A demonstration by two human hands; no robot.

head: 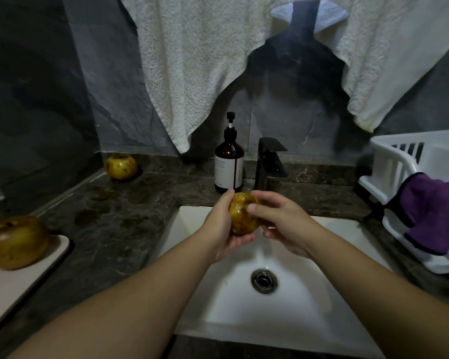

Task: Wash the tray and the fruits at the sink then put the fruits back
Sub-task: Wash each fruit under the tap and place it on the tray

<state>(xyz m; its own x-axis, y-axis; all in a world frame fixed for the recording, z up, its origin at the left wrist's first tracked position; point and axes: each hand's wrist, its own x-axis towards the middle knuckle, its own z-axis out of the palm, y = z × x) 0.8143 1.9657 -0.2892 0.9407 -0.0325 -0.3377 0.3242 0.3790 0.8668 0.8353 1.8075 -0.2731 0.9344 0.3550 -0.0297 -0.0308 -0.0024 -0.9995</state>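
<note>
Two hands hold one yellow fruit above a white sink, in the centre of the frame.

The left hand (222, 224) cups the fruit (243, 213) from below-left; the right hand (275, 218) pinches its right side. The faucet (268, 161) stands just beyond; no water is visible. The tray (24, 278) lies on the worktop (119, 213) at lower left, nearer the left hand.

Held fruit (243, 215): its 9 o'clock and 3 o'clock sides are covered by the hands, left hand (222, 226) and right hand (280, 221).
Tray (24, 275): cut off by the frame's 9 o'clock edge.
Fruit on tray (14, 242): a second one at its 10 o'clock is almost wholly out of frame.
Bottle label (228, 169): print too small to read.
Faucet (270, 161): spout end hidden behind the hands; any water cannot be told.
Rack (399, 161): cut off at 3 o'clock, partly hidden under the purple cloth (433, 213).
Towel (192, 60): top cut off at 12 o'clock.
</note>
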